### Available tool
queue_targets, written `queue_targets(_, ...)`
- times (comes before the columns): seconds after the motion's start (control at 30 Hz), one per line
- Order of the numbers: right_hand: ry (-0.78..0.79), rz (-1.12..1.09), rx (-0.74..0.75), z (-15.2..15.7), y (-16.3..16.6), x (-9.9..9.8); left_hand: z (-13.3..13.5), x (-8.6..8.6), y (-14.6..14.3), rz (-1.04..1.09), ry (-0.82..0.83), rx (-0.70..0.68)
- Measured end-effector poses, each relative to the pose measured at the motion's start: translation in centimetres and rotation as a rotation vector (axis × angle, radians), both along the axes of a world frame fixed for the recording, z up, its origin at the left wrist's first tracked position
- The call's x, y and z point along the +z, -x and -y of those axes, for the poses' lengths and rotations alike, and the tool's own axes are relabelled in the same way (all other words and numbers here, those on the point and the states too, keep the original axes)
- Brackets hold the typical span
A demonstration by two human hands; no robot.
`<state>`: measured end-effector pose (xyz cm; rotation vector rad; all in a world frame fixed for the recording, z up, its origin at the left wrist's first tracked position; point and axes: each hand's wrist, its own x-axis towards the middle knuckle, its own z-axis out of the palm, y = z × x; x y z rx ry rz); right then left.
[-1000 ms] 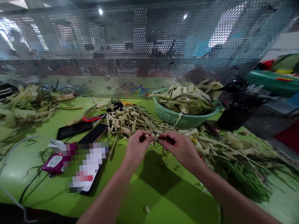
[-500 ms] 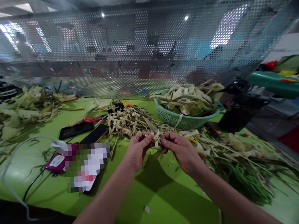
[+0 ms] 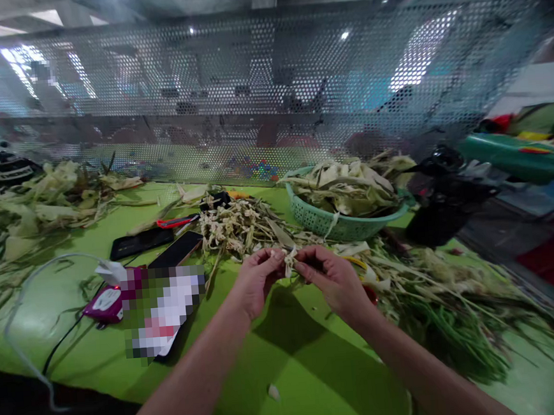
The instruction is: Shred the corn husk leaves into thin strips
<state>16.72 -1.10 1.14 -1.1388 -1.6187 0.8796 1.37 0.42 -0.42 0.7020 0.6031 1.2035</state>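
L hand (image 3: 256, 279) & R hand (image 3: 333, 280) both pinch shut on a small pale leaf-strip piece (image 3: 289, 259), held just above the green table (image 3: 294, 372) near the strip pile (image 3: 233, 227). Best imo: grip close to the fold w/ fingertips, pull evenly so it won't tear. Fingers cover most of the piece, so its shape & any knot can't be made out.

Both hands (image 3: 289, 273) have raised the pale leaf piece (image 3: 288, 260) slightly.
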Motion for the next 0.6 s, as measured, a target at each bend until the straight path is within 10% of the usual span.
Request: queue_targets(0.6,-0.026,-0.023,-0.024,-0.29,0.34,-0.89,0.07,0.31,0.45,-0.136,-0.041,-0.022)
